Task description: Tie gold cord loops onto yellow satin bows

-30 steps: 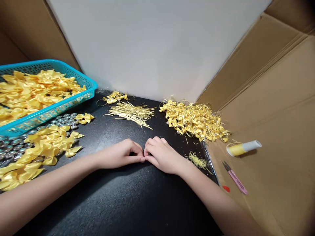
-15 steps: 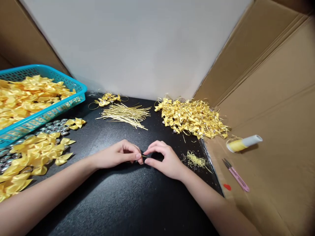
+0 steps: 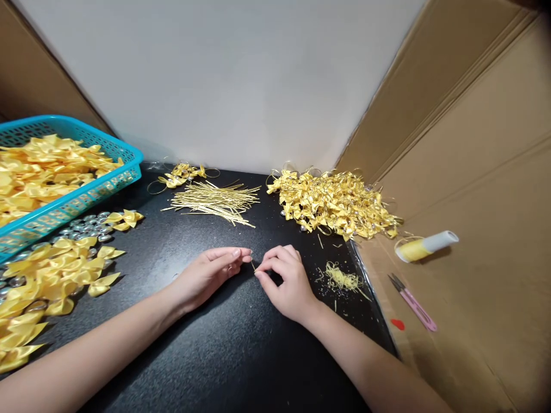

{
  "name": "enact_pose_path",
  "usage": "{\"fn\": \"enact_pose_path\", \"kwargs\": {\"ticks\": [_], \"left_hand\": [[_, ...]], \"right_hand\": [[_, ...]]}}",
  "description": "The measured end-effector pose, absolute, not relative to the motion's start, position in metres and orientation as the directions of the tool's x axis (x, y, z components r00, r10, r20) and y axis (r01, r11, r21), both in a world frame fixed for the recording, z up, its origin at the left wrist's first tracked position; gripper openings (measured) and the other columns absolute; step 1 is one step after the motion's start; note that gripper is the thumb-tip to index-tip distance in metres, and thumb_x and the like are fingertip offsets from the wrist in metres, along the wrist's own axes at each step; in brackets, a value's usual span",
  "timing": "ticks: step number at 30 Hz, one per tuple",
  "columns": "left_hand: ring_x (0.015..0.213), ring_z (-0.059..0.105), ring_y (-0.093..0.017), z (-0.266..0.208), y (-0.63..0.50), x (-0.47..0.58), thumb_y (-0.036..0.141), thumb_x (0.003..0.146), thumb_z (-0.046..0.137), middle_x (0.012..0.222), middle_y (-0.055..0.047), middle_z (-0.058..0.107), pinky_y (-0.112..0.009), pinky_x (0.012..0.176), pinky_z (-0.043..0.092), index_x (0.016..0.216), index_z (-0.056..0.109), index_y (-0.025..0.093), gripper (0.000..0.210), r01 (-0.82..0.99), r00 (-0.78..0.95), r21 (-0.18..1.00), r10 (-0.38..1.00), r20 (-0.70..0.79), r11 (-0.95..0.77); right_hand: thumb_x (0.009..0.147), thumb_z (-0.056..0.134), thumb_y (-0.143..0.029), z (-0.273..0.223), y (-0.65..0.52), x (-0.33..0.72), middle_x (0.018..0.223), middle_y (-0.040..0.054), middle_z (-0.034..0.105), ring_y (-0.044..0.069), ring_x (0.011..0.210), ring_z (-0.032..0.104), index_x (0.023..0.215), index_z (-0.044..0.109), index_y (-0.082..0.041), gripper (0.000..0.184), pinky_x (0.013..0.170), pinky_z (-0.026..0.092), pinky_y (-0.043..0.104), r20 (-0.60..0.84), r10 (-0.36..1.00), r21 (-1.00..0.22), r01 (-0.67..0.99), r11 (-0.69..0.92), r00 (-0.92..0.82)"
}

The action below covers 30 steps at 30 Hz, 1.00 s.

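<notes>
Over the middle of the black table, my left hand [image 3: 210, 275] is closed in a pinch, thumb on forefinger. A tiny silvery bit shows at its fingertips, too small to name. My right hand [image 3: 287, 282] pinches the near end of a short gold cord [image 3: 253, 265], which runs up to the left fingertips. Most of the cord is hidden by the fingers. Beyond my hands lies a bundle of straight gold cords [image 3: 215, 202]. At the left, yellow ribbon bows [image 3: 60, 267] lie among silvery oval beads [image 3: 88, 226].
A turquoise basket [image 3: 129, 172] of yellow bows stands at the left. Finished-looking bows with cord loops [image 3: 336, 203] are heaped at the back right. Thread scraps [image 3: 342, 278] lie near my right forearm. Pink thread snips [image 3: 415, 307] and a thread tube [image 3: 426, 246] rest on cardboard.
My right hand has closed from a looser, more open shape into a pinch on the gold cord. My left wrist has turned, bringing its fingertips slightly up. The view has shifted a little.
</notes>
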<state>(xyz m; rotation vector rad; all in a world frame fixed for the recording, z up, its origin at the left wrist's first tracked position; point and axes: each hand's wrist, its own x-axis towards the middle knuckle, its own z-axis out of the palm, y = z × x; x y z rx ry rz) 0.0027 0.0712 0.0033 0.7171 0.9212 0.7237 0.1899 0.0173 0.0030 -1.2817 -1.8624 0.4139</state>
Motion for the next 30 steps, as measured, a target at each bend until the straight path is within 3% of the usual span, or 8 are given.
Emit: {"fn": "enact_pose_path", "kwargs": {"ticks": [3,6,10,14,17,27,30], "left_hand": [[0.084,0.067,-0.016,0.001,0.071,0.002,0.045,0.05,0.094,0.085,-0.006,0.08,-0.027,0.085,0.048,0.078,0.082,0.022,0.039,-0.214,0.407,0.794,0.791,-0.457,0.569],[0.082,0.068,-0.017,0.0,0.069,0.0,0.047,0.057,0.09,0.091,-0.007,0.08,-0.029,0.083,0.049,0.081,0.082,0.022,0.036,-0.14,0.42,0.839,0.799,-0.43,0.525],[0.087,0.069,-0.019,0.001,0.064,0.001,0.044,0.074,0.08,0.091,-0.005,0.081,-0.029,0.084,0.051,0.087,0.082,0.024,0.025,0.033,0.481,0.949,0.827,-0.291,0.314],[0.089,0.071,-0.022,0.005,0.058,0.003,0.036,0.084,0.069,0.095,-0.005,0.08,-0.03,0.083,0.054,0.09,0.082,0.023,0.019,0.181,0.536,0.983,0.84,-0.084,-0.018],[0.085,0.072,-0.022,0.005,0.057,0.003,0.033,0.086,0.066,0.096,-0.005,0.08,-0.03,0.079,0.056,0.089,0.082,0.023,0.02,0.239,0.535,0.959,0.845,-0.002,-0.15],[0.08,0.073,-0.022,0.004,0.058,0.002,0.032,0.086,0.065,0.092,-0.006,0.08,-0.03,0.076,0.058,0.09,0.082,0.023,0.019,0.3,0.51,0.906,0.853,0.113,-0.3],[0.078,0.073,-0.022,0.003,0.058,0.002,0.031,0.086,0.065,0.09,-0.006,0.08,-0.029,0.074,0.057,0.089,0.081,0.023,0.018,0.291,0.546,0.902,0.83,0.117,-0.318]], "right_hand": [[0.093,0.055,-0.025,0.003,0.014,0.191,0.09,0.0032,0.069,0.019,0.086,0.056,0.081,0.067,-0.022,0.017,0.081,0.037,0.035,0.518,0.825,-0.498,0.704,0.507,-0.228],[0.096,0.051,-0.025,0.005,0.012,0.193,0.092,0.0032,0.071,0.019,0.086,0.055,0.086,0.067,-0.022,0.019,0.082,0.035,0.035,0.587,0.752,-0.34,0.751,0.566,-0.3],[0.099,0.048,-0.023,0.006,0.012,0.196,0.094,0.0027,0.073,0.019,0.087,0.053,0.09,0.067,-0.021,0.02,0.083,0.032,0.036,0.625,0.697,-0.224,0.775,0.591,-0.352],[0.101,0.044,-0.025,0.003,0.013,0.197,0.097,0.0028,0.073,0.02,0.089,0.052,0.093,0.068,-0.022,0.025,0.085,0.029,0.037,0.565,0.743,-0.211,0.807,0.551,-0.359],[0.101,0.044,-0.025,0.0,0.014,0.197,0.1,0.0037,0.072,0.02,0.092,0.051,0.095,0.068,-0.022,0.025,0.086,0.028,0.037,0.514,0.77,-0.216,0.813,0.541,-0.377],[0.101,0.044,-0.024,0.0,0.013,0.196,0.104,0.0054,0.071,0.022,0.094,0.052,0.097,0.068,-0.021,0.025,0.085,0.026,0.038,0.437,0.792,-0.222,0.802,0.554,-0.426],[0.101,0.045,-0.024,-0.002,0.012,0.196,0.103,0.0051,0.071,0.021,0.093,0.052,0.096,0.068,-0.021,0.024,0.086,0.027,0.038,0.484,0.769,-0.219,0.792,0.569,-0.419]]}}
